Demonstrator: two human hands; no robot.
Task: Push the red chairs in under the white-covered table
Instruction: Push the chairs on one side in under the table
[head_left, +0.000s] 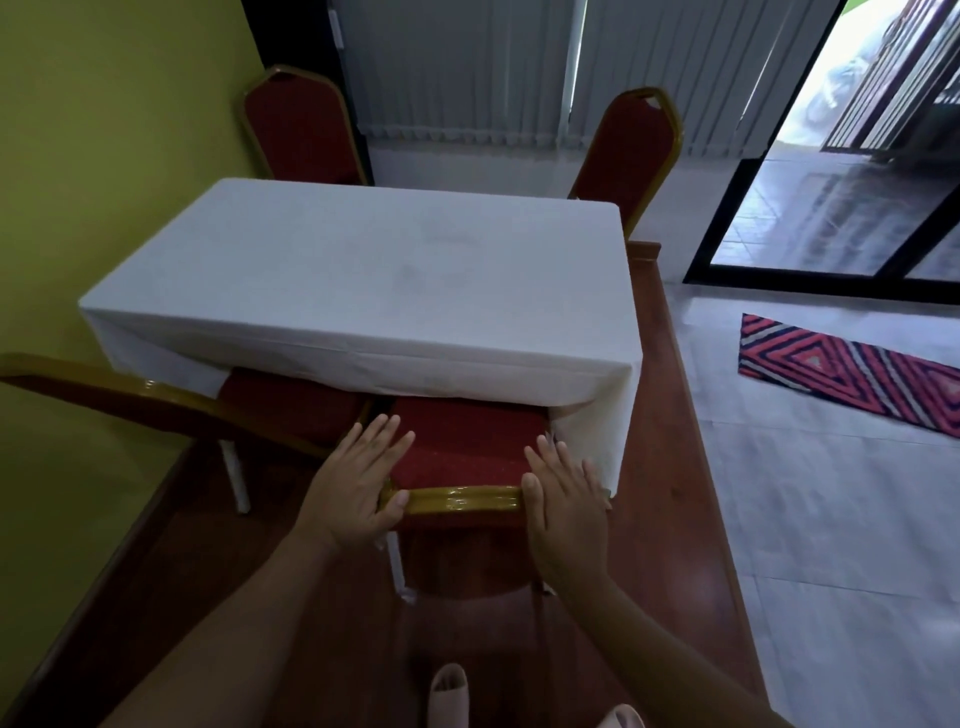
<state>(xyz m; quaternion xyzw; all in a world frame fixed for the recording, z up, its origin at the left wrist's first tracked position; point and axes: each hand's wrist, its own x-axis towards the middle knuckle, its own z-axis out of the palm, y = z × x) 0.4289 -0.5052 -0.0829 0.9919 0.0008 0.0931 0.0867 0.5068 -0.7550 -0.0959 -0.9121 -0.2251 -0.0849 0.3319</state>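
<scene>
On wood floor (670, 467): white-covered table (363, 270); both hands' fingers (384, 441) flat, open, against red chair (462, 441).

Daylight floods in through the doorway (841, 140) at my upper right, blown out and glaring on the floor (810, 467); the room is dim, frame edges darkened and bowed, slightly soft.

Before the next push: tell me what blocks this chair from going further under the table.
Nothing visible does. Both hands, left hand and right hand, press the chair backrest; its seat already slides under the hanging tablecloth. Space beneath is hidden.
</scene>
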